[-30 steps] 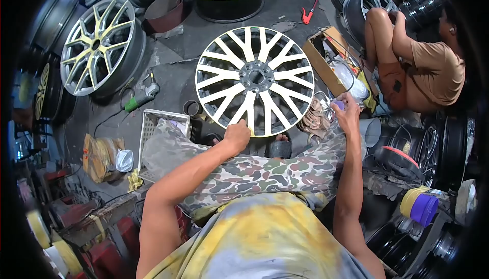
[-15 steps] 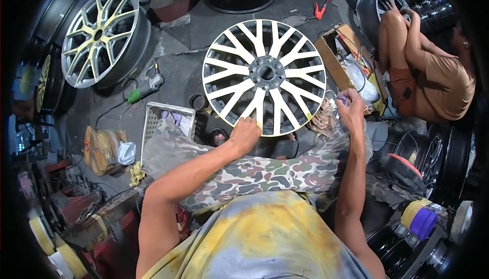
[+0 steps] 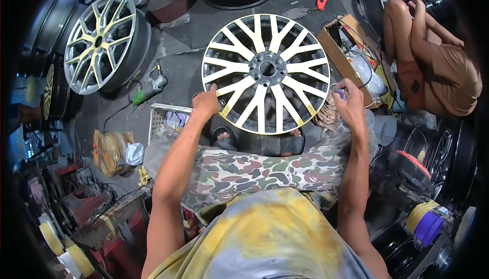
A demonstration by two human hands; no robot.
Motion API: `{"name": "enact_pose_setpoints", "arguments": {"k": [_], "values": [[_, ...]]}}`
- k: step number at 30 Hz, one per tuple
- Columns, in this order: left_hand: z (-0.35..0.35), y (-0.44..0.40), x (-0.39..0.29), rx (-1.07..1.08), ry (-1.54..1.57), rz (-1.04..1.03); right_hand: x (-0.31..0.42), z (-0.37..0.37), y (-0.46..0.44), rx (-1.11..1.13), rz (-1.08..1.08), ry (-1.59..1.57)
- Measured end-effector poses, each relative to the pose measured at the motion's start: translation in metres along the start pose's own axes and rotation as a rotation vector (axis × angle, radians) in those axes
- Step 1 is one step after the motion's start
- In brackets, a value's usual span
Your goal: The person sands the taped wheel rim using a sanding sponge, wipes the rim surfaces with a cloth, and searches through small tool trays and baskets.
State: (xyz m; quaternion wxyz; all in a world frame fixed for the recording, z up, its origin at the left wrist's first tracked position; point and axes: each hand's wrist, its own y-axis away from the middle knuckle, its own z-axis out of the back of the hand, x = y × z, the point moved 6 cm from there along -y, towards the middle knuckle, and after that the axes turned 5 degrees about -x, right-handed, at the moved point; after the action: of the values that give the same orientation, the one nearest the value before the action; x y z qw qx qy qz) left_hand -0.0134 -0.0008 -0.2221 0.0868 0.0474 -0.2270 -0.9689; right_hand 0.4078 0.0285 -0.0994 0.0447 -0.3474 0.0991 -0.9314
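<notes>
A: Where does the wheel sit from the hands?

B: The spoked wheel (image 3: 268, 81) is in the upper middle of the frame, face upward, ahead of the person's knees. The left hand (image 3: 206, 101) is at its lower-left rim, the right hand (image 3: 351, 103) off its lower-right side.

A: Which hand is nearer?

B: The left. Its fingers meet the rim, while the right hand looks just beside the edge, apart from it. The wheel spans the space between them, mostly farther up the frame than either hand.

A: Does it have a long axis?

B: No, the face is round; only the pale, forked spokes give directions, running outward from the dark hub. Some point down towards the person, others towards each hand.

A: And how are the hands set?

B: The right one is bent in, thumb and fingers pinching a small purple piece (image 3: 342, 93). The left is partly curled, a finger reaching along the rim; whether something is pinched beneath it, one cannot tell.

A: What lies around them?

B: A cardboard box (image 3: 336, 57) is right of the wheel, above the right hand in the frame. A power tool with a green part (image 3: 138, 97) lies left of the left hand, above a pale basket (image 3: 158, 108).
</notes>
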Motion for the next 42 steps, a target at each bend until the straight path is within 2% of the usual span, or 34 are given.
{"name": "enact_pose_setpoints", "arguments": {"k": [8, 10, 14, 20, 24, 31, 35, 37, 40, 42], "values": [[0.006, -0.002, 0.008, 0.128, -0.031, 0.033, -0.003, 0.002, 0.004, 0.029, -0.029, 0.007], [0.009, -0.004, 0.016, 0.072, 0.137, -0.018, -0.003, 0.002, 0.004, 0.030, -0.030, 0.007], [0.030, -0.001, 0.028, -0.035, 0.284, -0.006, -0.004, 0.001, 0.003, 0.051, -0.041, 0.000], [-0.003, -0.010, 0.026, 0.001, 0.054, -0.064, 0.002, -0.003, 0.001, 0.091, -0.035, 0.017], [-0.001, -0.008, 0.020, 0.001, -0.047, -0.106, 0.003, -0.004, 0.004, 0.090, -0.016, -0.011], [-0.001, -0.009, 0.021, 0.055, -0.051, -0.134, 0.004, -0.006, 0.003, 0.123, -0.044, -0.001], [-0.006, -0.006, 0.023, -0.033, -0.026, -0.106, 0.000, -0.006, 0.006, 0.139, -0.051, 0.011], [-0.007, -0.004, 0.017, -0.050, -0.019, -0.114, -0.004, 0.004, 0.003, 0.114, -0.029, 0.035], [-0.012, -0.016, 0.021, -0.046, -0.046, -0.152, -0.016, 0.042, -0.011, 0.074, -0.010, -0.115], [-0.016, -0.020, 0.028, -0.045, -0.033, -0.161, -0.054, 0.070, -0.024, 0.025, -0.136, -0.139]]}}
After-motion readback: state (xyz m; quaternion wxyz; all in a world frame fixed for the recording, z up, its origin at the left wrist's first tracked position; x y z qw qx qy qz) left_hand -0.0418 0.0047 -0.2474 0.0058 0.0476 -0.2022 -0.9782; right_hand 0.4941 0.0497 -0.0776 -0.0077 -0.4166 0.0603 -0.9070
